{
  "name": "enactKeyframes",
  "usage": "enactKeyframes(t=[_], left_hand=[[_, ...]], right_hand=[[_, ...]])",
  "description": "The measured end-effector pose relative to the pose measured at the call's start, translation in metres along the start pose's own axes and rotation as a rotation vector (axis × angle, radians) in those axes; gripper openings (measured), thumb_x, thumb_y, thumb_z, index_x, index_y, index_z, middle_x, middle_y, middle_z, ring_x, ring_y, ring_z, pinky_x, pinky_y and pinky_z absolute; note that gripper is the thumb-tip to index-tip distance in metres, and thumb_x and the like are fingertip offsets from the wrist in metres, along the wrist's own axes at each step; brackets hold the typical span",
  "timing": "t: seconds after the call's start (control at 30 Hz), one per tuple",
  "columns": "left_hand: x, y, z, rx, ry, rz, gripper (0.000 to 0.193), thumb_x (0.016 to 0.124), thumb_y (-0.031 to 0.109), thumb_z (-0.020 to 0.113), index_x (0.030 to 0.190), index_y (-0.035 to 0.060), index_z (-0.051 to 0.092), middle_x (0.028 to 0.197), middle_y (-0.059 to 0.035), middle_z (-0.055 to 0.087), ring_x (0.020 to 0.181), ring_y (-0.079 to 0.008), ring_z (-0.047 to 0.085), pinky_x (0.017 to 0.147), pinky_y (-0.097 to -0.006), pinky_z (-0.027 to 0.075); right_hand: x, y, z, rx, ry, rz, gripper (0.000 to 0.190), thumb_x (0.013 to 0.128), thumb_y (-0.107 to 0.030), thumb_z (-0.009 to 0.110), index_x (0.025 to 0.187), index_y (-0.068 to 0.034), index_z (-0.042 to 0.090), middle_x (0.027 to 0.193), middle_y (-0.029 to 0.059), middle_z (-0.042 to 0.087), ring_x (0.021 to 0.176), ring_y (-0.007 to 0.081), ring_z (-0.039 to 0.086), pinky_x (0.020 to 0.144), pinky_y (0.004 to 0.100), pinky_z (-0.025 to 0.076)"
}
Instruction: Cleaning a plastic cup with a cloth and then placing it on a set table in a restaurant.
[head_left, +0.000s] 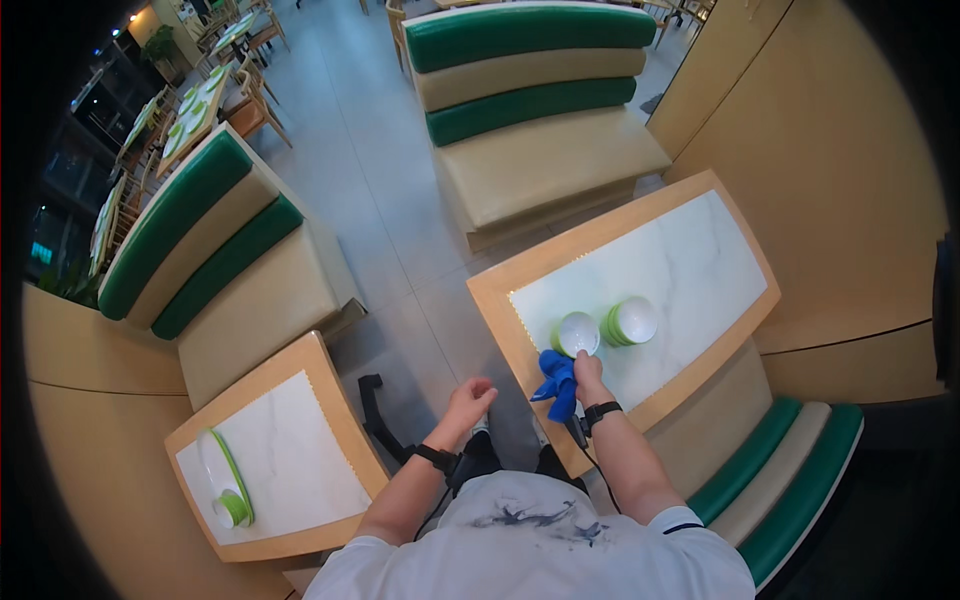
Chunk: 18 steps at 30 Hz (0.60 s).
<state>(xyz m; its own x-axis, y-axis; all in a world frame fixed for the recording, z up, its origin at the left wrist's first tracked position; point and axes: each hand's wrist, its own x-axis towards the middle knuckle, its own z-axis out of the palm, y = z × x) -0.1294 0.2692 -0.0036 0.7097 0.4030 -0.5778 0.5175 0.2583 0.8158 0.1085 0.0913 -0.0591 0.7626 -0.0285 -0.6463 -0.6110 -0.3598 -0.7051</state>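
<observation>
On the right table (697, 300) stand two stacks of green bowls with white insides. My right hand (590, 375) is at the near rim of the left stack (577, 334), with a blue cloth (556, 382) bunched beside its fingers; its fingertips are partly hidden, so the exact hold on cloth and bowl is hard to tell. Just right of it is the other bowl stack (631, 321), which I am not touching. My left hand (471, 401) hangs over the floor between the tables, fingers loosely curled, with nothing visible in it.
On the left table (277, 450) are a green-edged white plate (225, 465) and a green bowl (231, 508). Booth benches (547, 161) with green and beige backs flank the aisle. A black bracket-like part (382, 420) juts near my left forearm. A cable runs by my right wrist.
</observation>
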Motion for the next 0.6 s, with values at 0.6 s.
enactKeyframes(t=[0.6], left_hand=[[-0.036, 0.004, -0.037, 0.022, -0.046, -0.157, 0.035, 0.098, 0.027, 0.065, 0.123, 0.0023, 0.062, 0.109, -0.006, 0.07, 0.099, -0.016, 0.067, 0.084, -0.0324, 0.055]], right_hand=[[0.025, 0.022, 0.026, 0.065, -0.027, 0.05, 0.073, 0.098, -0.054, 0.053, 0.116, 0.016, 0.064, 0.115, 0.0299, 0.069, 0.108, 0.0393, 0.068, 0.09, 0.0456, 0.052]])
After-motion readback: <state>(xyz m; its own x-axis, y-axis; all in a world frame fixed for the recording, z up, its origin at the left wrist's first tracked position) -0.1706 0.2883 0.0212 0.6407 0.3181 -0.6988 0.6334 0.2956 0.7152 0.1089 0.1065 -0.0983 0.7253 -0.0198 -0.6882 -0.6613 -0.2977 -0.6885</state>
